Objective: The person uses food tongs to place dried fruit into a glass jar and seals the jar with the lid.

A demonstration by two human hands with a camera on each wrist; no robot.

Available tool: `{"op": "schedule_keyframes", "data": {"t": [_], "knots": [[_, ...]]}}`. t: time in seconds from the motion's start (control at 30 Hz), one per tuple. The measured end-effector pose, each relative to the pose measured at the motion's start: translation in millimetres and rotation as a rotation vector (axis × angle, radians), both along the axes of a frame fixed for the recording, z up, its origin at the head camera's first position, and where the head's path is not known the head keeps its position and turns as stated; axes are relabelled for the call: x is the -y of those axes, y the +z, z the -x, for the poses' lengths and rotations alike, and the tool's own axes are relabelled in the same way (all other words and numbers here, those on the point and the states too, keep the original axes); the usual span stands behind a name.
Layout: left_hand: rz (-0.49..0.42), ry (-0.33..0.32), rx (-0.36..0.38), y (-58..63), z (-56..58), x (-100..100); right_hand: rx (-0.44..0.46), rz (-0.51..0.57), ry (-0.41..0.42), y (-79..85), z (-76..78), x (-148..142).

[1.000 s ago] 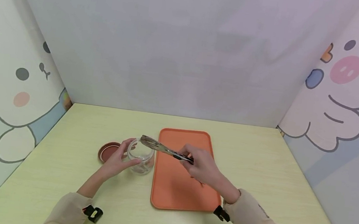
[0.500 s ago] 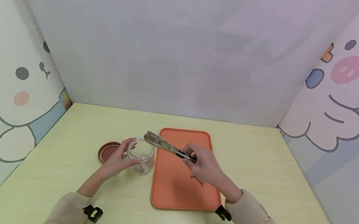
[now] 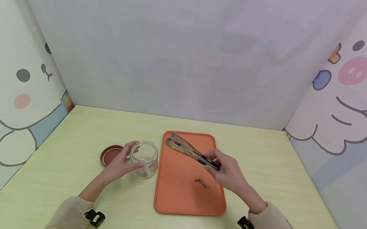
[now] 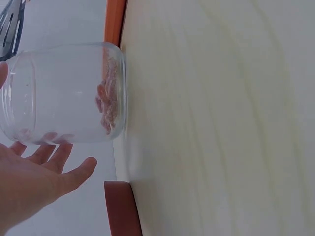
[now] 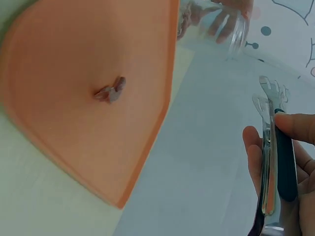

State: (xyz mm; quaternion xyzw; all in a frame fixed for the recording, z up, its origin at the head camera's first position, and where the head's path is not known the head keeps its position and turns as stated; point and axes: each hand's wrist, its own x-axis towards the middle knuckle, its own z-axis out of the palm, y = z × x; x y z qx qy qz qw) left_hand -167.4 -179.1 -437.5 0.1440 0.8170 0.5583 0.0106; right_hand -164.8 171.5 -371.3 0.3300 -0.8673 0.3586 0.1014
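My left hand (image 3: 120, 164) grips a clear glass jar (image 3: 144, 159) round its upper part, thumb on the near side and fingers behind. In the left wrist view, several reddish-brown dried pieces (image 4: 109, 96) lie at the bottom of the jar (image 4: 64, 93). Metal tongs (image 3: 183, 146) with black grips are held in my right hand (image 3: 229, 172), above the orange tray (image 3: 177, 200). Their slotted tips stand slightly apart with nothing between them, as the right wrist view of the tongs (image 5: 270, 98) also shows. A small brownish dried piece (image 3: 202, 182) lies on the tray, below the right hand.
A round brown lid (image 3: 109, 155) lies on the table left of the jar, partly behind my left hand. The pale wooden table (image 3: 267, 158) ends at a grey backdrop (image 3: 190, 55). Printed cartoon panels (image 3: 353, 111) rise on both sides.
My right hand has moved right with the tongs, from over the jar's mouth to above the tray. The dried piece on the tray is now fully visible. The left hand and jar stay put.
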Motion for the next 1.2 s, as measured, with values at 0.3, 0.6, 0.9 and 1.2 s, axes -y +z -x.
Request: {"op": "schedule_keyframes", "data": {"t": [0.3, 0.6, 0.9, 1.2], "knots": [[0.006, 0.000, -0.001, -0.4, 0.0, -0.2, 0.021, 0.004, 0.011, -18.0, -4.0, -32.0], [0.010, -0.002, -0.003, 0.2, -0.3, 0.5, 0.080, -0.027, 0.024, -33.5, -5.7, -68.5], [0.014, -0.002, -0.006, 0.3, 0.3, 0.2, 0.147, -0.105, 0.089, -38.3, -5.3, -101.8], [0.013, 0.001, -0.004, 0.4, 0.0, -0.1, 0.182, -0.168, 0.121, -46.6, -10.0, -115.7]]}}
